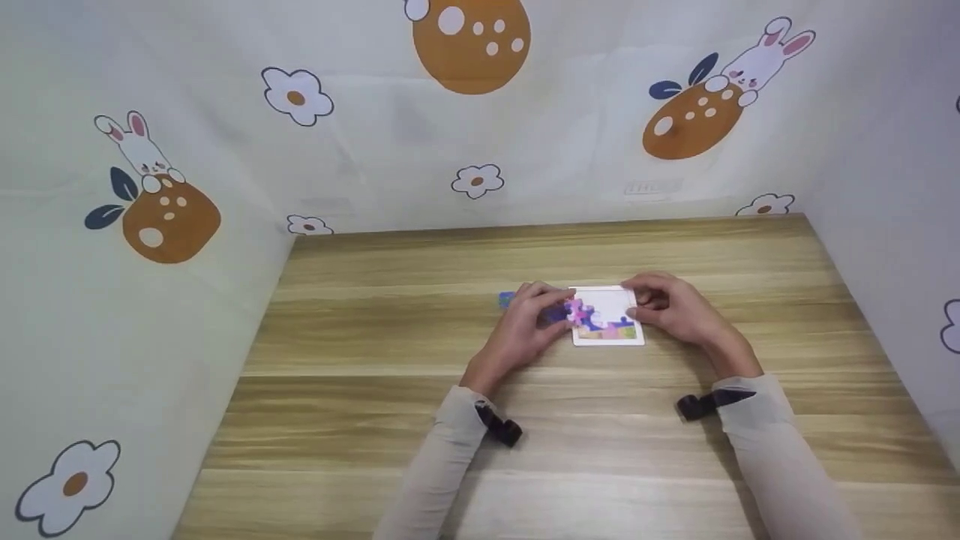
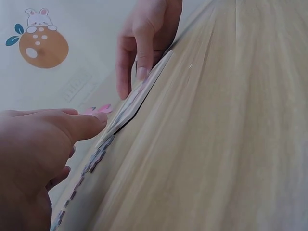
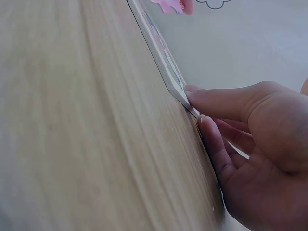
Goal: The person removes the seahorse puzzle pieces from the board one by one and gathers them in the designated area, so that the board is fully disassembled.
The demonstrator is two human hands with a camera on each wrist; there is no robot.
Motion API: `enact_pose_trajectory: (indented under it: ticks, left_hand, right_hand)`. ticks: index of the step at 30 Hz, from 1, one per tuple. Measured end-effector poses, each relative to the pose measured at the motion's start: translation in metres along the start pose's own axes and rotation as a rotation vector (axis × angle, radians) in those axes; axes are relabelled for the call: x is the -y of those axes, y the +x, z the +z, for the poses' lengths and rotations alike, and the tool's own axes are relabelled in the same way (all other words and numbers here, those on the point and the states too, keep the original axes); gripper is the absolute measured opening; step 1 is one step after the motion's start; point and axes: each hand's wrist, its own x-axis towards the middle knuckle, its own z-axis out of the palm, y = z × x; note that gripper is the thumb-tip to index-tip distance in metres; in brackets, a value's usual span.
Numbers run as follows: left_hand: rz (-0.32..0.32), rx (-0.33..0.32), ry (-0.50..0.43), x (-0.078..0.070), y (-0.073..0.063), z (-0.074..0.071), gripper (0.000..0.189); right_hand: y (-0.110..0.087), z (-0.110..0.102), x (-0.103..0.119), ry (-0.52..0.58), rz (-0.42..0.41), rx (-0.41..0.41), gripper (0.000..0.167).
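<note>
On the table (image 1: 337, 420), the puzzle tray (image 1: 609, 343) is partly filled, its upper area bare, the left grip (image 1: 523, 326) pinching a pink piece (image 1: 577, 309) at its left side, the right grip (image 1: 679, 309) pinching its right edge.

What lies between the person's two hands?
A white puzzle board, held by the right hand, and a pink piece, pinched by the left hand; the head view shows both.

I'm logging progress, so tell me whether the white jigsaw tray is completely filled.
No: in the head view, the white jigsaw tray shows a bare area beyond the jigsaw pieces along its near edge.
</note>
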Motion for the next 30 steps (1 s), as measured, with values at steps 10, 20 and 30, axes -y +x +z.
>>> enact_pose_trajectory:
  ticks: [10, 20, 30]
  left_hand:
    - [-0.049, -0.035, 0.018, 0.012, -0.018, -0.022, 0.051]
    - [-0.124, -0.015, 0.098, 0.023, -0.024, -0.034, 0.052]
    - [-0.122, 0.033, 0.089, 0.032, -0.026, -0.042, 0.051]
  right_hand:
    - [0.000, -0.001, -0.001, 0.000, 0.005, -0.001, 0.048]
    - [0.000, 0.000, -0.001, 0.018, 0.001, -0.003, 0.049]
    - [-0.001, 0.000, -0.001, 0.018, 0.000, -0.001, 0.047]
